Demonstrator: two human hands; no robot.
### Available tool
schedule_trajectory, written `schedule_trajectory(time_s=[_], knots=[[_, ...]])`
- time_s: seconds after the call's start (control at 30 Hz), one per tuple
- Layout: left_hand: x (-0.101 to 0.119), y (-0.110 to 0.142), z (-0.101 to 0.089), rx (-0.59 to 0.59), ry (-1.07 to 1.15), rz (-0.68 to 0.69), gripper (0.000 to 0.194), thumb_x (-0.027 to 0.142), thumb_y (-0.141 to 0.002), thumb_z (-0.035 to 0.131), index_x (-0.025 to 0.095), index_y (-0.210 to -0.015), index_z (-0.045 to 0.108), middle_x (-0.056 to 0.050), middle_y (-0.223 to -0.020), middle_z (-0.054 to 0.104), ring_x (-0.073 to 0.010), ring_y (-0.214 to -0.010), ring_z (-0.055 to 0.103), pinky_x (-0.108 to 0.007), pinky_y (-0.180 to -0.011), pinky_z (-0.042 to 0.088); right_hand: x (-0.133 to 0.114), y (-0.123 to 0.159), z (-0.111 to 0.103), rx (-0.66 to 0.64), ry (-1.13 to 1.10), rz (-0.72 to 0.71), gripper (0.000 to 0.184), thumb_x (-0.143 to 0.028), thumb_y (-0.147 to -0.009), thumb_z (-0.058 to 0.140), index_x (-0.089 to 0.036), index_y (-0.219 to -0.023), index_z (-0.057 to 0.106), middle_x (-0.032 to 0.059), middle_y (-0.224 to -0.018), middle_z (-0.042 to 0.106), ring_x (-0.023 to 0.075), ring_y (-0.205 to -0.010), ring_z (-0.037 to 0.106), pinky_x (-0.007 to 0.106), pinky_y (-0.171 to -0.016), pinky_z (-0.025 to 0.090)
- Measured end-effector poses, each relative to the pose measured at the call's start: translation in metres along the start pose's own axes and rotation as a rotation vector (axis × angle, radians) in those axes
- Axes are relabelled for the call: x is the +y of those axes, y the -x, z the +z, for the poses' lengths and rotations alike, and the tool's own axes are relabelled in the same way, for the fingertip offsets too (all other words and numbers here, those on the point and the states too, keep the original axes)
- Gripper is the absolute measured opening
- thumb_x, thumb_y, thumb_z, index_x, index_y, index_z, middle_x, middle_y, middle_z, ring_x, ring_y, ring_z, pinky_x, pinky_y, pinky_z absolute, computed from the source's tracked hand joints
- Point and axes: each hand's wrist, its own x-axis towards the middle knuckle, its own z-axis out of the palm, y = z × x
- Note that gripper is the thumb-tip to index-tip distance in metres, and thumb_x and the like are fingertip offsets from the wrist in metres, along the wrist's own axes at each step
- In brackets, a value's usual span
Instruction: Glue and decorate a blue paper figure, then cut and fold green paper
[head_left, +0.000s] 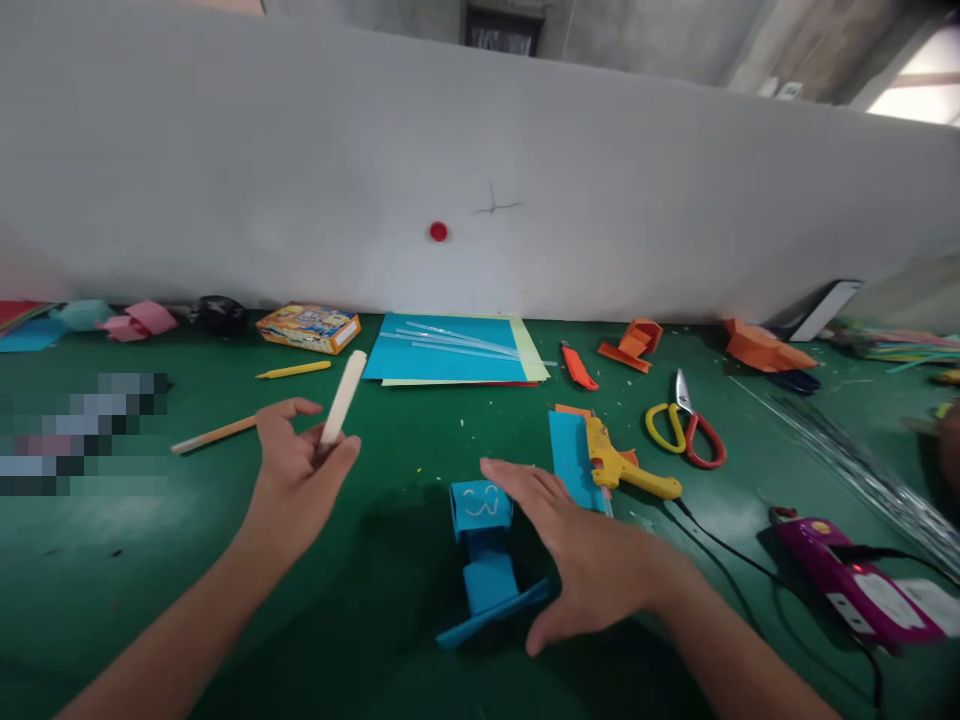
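My left hand [304,480] is closed on a pale wooden stick [345,397], which points up and slightly right. Below the middle of the view stands a small blue paper figure [491,580], with a face drawn in light lines on its rolled top and a flat strip at its base. Fingers spread, my right hand [585,545] hovers at the figure's right side. Its fingertips are close to the figure's top, and I cannot tell whether they touch. Beyond that hand, a yellow hot glue gun [626,470] lies partly over a blue paper sheet [568,450].
Scissors [682,425], a red cutter [578,366] and a purple device [859,580] with cables lie to the right. Stacked paper [442,362], a colourful box [309,328], a yellow pen [294,370] and a brownish stick [214,436] are farther back. A white board [300,170] closes off the rear.
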Motion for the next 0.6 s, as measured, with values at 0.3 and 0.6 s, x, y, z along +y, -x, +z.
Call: schedule_trajectory(time_s=[0.3,0.6], knots=[[-0.04,-0.044,-0.008,-0.26,-0.664,-0.023,0.026,0.041,-0.089,0.05,0.025,-0.108,0.056,-0.002,-0.081,0.068,-0.024,-0.07,0.065,-0.029,-0.057,0.036,-0.005,-0.013,0.019,0.162,-0.045,-0.062,0.085,-0.028,-0.083,0.079,-0.037,-0.157,0.036,0.0052,-0.155,0.05,0.0299,-0.141,0.043,0.049,-0.117,0.03],[-0.039,-0.042,-0.003,-0.445,-0.89,0.021,0.037,0.044,-0.094,0.042,0.026,-0.12,0.061,-0.005,-0.089,0.073,-0.0267,-0.076,0.068,-0.03,-0.056,0.035,-0.009,-0.026,0.039,0.218,0.023,-0.113,0.095,-0.022,-0.072,0.078,-0.032,-0.156,0.036,0.0086,-0.147,0.057,0.0307,-0.129,0.053,0.048,-0.109,0.036]])
